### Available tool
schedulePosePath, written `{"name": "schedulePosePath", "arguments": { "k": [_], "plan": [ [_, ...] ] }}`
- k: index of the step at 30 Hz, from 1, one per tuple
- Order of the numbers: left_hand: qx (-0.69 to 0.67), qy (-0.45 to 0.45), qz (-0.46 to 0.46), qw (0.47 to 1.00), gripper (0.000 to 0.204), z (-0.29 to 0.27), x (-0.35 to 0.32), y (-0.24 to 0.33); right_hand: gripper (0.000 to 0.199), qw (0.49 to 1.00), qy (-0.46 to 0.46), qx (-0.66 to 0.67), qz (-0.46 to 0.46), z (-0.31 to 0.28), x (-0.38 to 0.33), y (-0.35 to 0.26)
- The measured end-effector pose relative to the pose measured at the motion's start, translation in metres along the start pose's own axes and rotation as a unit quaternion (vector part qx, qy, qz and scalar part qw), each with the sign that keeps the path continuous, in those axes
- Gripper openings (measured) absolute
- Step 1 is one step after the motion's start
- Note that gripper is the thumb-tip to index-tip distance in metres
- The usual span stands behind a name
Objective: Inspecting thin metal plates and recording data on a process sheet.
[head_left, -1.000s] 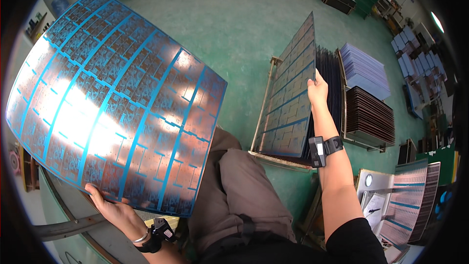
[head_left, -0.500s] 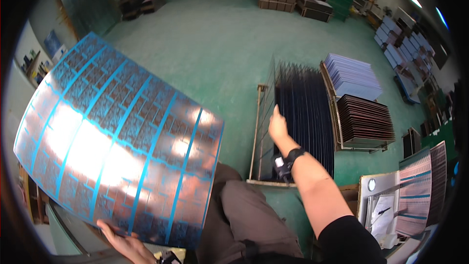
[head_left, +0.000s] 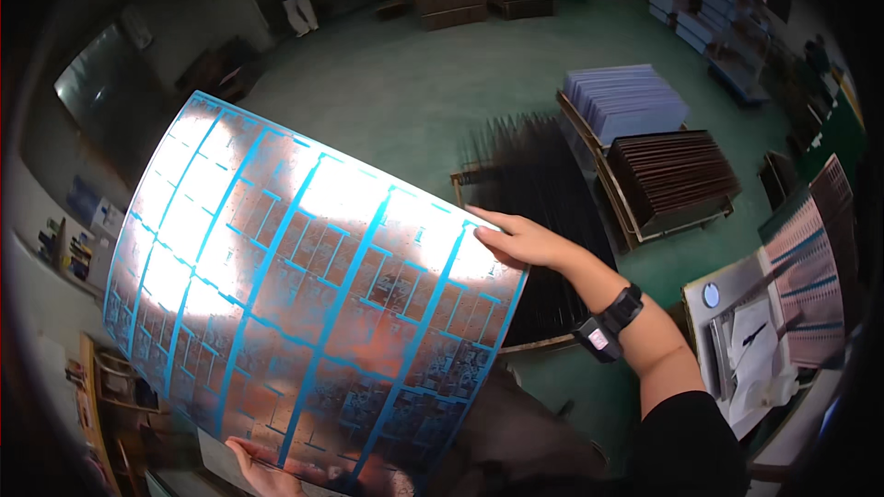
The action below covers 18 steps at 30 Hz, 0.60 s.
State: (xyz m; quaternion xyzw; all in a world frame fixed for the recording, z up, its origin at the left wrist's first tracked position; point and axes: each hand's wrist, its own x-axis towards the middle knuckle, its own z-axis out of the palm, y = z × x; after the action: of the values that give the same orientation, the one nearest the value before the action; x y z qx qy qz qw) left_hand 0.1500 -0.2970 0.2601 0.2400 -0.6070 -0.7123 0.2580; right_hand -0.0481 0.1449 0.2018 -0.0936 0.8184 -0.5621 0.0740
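Green floor (head_left: 396,83), smooth and dully lit, spreads across the upper middle of the frame. At centre and lower left lies a thin, bowed circuit panel (head_left: 308,313), glossy copper crossed by blue strips. Fingers of the left hand (head_left: 264,476) grip its bottom edge; those of the right hand (head_left: 527,241) pinch near its right corner, probably to steady the flexing sheet. Dark panels (head_left: 557,230) stand upright right of centre, likely to keep their faces apart.

My panel (head_left: 318,327), mid-frame, has a glossy, metallic face. My sleeve (head_left: 695,446), lower right, is matt cloth.
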Motion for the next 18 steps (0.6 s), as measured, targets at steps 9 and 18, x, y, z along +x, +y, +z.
{"name": "schedulePosePath", "arguments": {
  "k": [9,18],
  "plan": [
    [-0.111,-0.124,-0.077,0.983,0.023,0.040,0.032,-0.024,0.036,0.953,-0.079,0.288,0.042,-0.074,-0.149,-0.018],
    [-0.089,-0.378,0.089,0.917,0.047,0.172,0.014,0.032,0.029,0.890,0.363,0.252,-0.112,-0.098,-0.292,-0.052]
  ]
}}
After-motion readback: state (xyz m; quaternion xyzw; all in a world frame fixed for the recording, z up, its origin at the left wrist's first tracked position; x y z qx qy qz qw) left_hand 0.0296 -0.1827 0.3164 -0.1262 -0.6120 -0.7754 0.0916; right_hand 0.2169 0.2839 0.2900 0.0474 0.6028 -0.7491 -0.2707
